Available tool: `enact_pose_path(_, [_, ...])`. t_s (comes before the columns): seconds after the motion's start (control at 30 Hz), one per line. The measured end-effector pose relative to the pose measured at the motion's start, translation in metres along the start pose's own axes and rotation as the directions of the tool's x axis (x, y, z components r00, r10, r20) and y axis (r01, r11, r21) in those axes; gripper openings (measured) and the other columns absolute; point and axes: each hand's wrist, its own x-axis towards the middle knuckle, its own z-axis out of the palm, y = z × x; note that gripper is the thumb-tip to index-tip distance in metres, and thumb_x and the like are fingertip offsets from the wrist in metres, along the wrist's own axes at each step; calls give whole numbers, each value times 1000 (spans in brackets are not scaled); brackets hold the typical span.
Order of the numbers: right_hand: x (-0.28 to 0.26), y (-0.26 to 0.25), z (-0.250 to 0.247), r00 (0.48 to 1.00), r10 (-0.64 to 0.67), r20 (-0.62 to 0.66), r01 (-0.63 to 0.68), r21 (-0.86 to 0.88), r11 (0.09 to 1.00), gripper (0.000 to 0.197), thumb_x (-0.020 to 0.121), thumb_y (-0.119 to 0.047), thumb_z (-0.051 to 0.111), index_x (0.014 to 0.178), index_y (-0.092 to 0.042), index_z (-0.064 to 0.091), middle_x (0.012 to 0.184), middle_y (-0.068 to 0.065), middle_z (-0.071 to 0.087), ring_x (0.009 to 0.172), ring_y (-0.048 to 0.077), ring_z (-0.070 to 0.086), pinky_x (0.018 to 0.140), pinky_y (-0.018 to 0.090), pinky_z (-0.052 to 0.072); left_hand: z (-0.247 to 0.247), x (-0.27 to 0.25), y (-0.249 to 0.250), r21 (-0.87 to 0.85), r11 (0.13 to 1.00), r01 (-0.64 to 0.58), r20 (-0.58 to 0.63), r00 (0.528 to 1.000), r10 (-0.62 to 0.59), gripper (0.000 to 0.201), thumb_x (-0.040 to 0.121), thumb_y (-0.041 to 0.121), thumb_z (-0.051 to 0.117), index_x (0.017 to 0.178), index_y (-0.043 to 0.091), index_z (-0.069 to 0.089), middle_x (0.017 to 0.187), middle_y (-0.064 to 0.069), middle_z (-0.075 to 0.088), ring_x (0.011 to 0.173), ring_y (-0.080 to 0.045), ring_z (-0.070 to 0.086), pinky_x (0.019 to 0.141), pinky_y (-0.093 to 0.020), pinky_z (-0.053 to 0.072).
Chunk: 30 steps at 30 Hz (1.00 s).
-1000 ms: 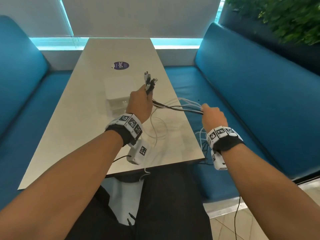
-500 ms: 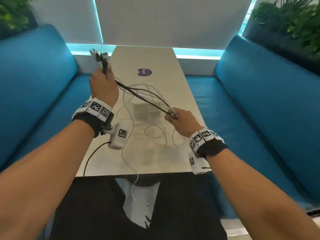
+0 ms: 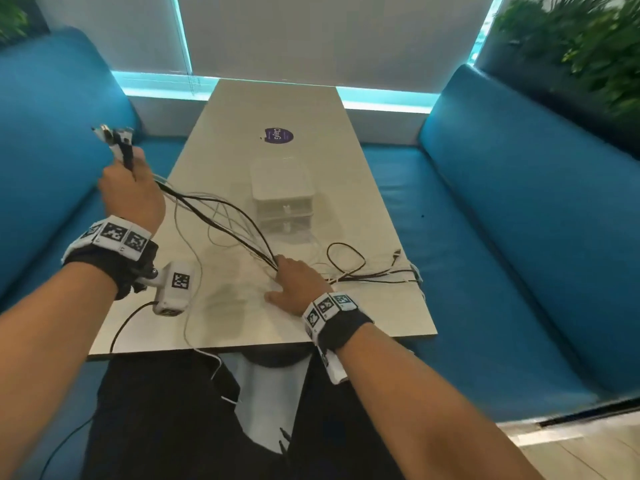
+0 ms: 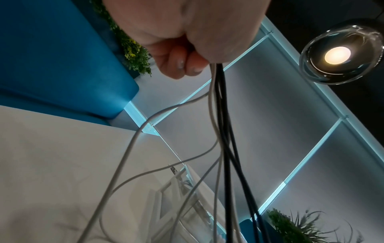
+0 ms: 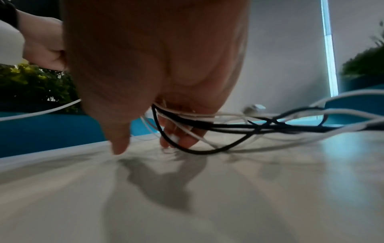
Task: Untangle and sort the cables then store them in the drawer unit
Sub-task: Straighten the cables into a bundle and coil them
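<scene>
Several black and white cables (image 3: 263, 254) stretch between my two hands. My left hand (image 3: 131, 192) is raised over the table's left edge and grips the bunched plug ends (image 3: 117, 136), which stick up from the fist. In the left wrist view its fingers (image 4: 182, 62) curl round the cables (image 4: 220, 98) that hang down from it. My right hand (image 3: 294, 285) is low on the table (image 3: 277, 105), its fingers hooked over the cables (image 5: 270, 126) and its fingertips (image 5: 180, 141) touching the top. The white drawer unit (image 3: 282, 188) stands mid-table behind the cables, drawers closed.
The loose cable tails (image 3: 374, 275) lie spread toward the table's right edge. One white cable (image 3: 207, 355) hangs off the front edge over my lap. Blue benches (image 3: 502, 237) flank the table. A purple sticker (image 3: 278, 135) sits behind the drawer unit.
My left hand has swung out to the left with the plug ends. My right hand has come down from the air onto the table, and the cable tails now lie on the tabletop.
</scene>
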Motion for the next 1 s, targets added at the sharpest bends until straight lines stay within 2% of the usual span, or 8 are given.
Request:
enact_pose_path(0.1, [5, -7, 2, 999, 39, -34, -36, 63, 997, 47, 96, -33, 57, 131, -6, 43, 125, 16, 55, 116, 34, 53, 90, 40, 44, 0, 2, 1, 3, 1000, -6, 27, 1000, 6, 51, 104, 43, 35, 90, -2, 55, 93, -34, 56, 83, -44, 54, 66, -45, 32])
enact_pose_path(0.3, [4, -2, -10, 983, 64, -169, -70, -35, 997, 91, 90, -69, 43, 153, -9, 20, 150, 9, 34, 134, 29, 38, 101, 48, 45, 5, -4, 4, 13, 1000, -13, 88, 996, 12, 46, 106, 37, 38, 91, -2, 58, 87, -25, 56, 79, -36, 51, 68, -40, 33])
enact_pose_path(0.43, [1, -7, -22, 964, 61, -260, -119, -215, 969, 97, 85, -80, 30, 150, -9, 29, 144, 13, 48, 131, 31, 42, 106, 48, 34, 14, -5, -6, 24, 999, -29, 123, 992, 26, 52, 106, 37, 38, 102, -8, 62, 102, -30, 64, 96, -44, 59, 75, -42, 40])
enact_pose_path(0.57, [-1, -10, -32, 963, 148, -227, -180, -127, 975, 109, 80, -84, 39, 156, -10, 14, 138, 17, 55, 123, 34, 53, 102, 46, 39, 17, -14, -3, 47, 995, -93, 169, 982, 84, 46, 107, 31, 39, 103, -9, 61, 99, -31, 64, 90, -44, 57, 69, -37, 32])
enact_pose_path(0.7, [-3, -13, -42, 964, 129, -234, -182, -221, 958, 96, 77, -86, 41, 141, -15, 41, 128, 10, 59, 113, 29, 58, 84, 41, 48, 20, -21, -6, 66, 990, -126, 252, 962, 105, 38, 106, 35, 40, 103, 4, 61, 82, -11, 57, 75, -31, 51, 65, -33, 32])
enact_pose_path(0.83, [0, -15, -52, 952, 77, -295, -185, -359, 915, 97, 70, -93, 33, 122, -16, 62, 133, 5, 55, 123, 26, 47, 87, 44, 47, 23, -25, -10, 51, 988, -144, 332, 936, 119, 30, 105, 37, 42, 99, 12, 57, 85, -7, 57, 74, -26, 50, 63, -30, 33])
enact_pose_path(0.93, [0, -19, -59, 935, 48, -353, -178, -345, 922, 107, 66, -96, 31, 128, -13, 57, 132, 8, 56, 120, 29, 49, 94, 45, 44, 28, -26, -12, -101, 993, -63, 347, 933, 94, 24, 104, 33, 46, 92, 13, 49, 91, -7, 56, 74, -19, 51, 57, -21, 37])
enact_pose_path(1.0, [-1, -24, -63, 931, 40, -364, -122, -205, 971, 109, 68, -93, 40, 142, -14, 42, 143, 8, 47, 128, 30, 45, 100, 46, 43, 31, -23, -15, -228, 972, 53, 374, 927, 37, 27, 105, 31, 44, 91, 13, 58, 91, 0, 64, 84, -23, 63, 77, -27, 52])
